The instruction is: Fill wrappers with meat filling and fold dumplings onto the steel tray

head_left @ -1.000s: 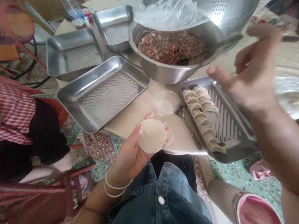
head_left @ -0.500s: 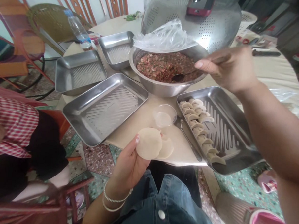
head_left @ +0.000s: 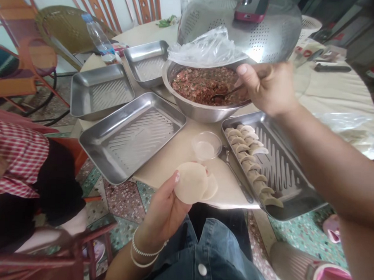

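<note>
My left hand (head_left: 168,205) holds a round dumpling wrapper (head_left: 190,182) near the table's front edge, with a second wrapper (head_left: 211,187) partly behind it. My right hand (head_left: 268,86) is closed around the handle of a spoon (head_left: 220,96) over the right rim of a steel bowl (head_left: 206,113). The spoon's tip sits in the minced meat filling (head_left: 195,83), and its handle is mostly hidden by my fingers. A clear plastic bag (head_left: 206,52) covers the bowl's back edge. To the right, a metal tray (head_left: 292,177) bears rows of folded dumplings (head_left: 249,159).
A small clear dish (head_left: 207,146) stands between the bowl and my left hand, with a table knife (head_left: 238,177) beside it. Several bare metal trays (head_left: 134,137) are at left. Behind the bowl leans a large perforated steel colander (head_left: 238,30). A person in a checked shirt (head_left: 21,157) sits at left.
My right hand has moved left and slightly down, drawing the spoon leftward through the filling. My left hand with the wrappers has shifted slightly right and down.
</note>
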`<state>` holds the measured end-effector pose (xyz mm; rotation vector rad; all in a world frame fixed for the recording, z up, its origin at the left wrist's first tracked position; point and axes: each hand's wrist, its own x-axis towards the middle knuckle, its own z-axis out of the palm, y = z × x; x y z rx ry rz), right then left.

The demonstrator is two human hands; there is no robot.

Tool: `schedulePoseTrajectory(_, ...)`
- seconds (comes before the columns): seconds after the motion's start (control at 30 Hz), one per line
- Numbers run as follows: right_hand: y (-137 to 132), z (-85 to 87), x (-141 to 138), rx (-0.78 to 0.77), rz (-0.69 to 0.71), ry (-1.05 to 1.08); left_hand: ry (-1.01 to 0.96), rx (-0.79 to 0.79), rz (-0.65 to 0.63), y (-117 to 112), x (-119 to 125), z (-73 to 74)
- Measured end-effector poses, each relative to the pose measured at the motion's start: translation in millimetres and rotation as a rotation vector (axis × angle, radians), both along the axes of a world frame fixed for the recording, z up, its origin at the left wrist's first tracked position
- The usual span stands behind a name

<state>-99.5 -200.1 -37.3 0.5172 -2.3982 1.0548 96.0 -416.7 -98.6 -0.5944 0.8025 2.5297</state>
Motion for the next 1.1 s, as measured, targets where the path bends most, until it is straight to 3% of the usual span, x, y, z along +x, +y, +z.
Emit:
schedulePoseTrajectory(0.13, -3, 2.5, -5, -0.131, -0.087, -0.012, 0.001, 0.031, -0.003, -2, 1, 1.6)
schedulePoseTrajectory(0.27, 4, 1.0, -16, -0.364, -0.216, -0.040, 0.001, 0.087, 0.009, -4, 3, 4.9)
schedulePoseTrajectory(0.4, 16, -4.9, -23, -0.544, -0.226, -0.038, 0.008, 0.098, 0.024, -5, 3, 7.3)
schedulePoseTrajectory(0.57, 24, -11.1, -21, -0.546, -0.142, 0.016, 0.028, 0.092, 0.023, -3, 2, 8.1)
schedulePoseTrajectory(0.9, 33, -11.0, -30, -0.699, -0.302, -0.142, 0.055, 0.110, 0.009, -7, 4, 10.8)
schedulePoseTrajectory(1.1, 34, -11.4, -34, -0.650, -0.256, -0.165, 0.067, 0.034, 0.021, -6, 1, 16.7)
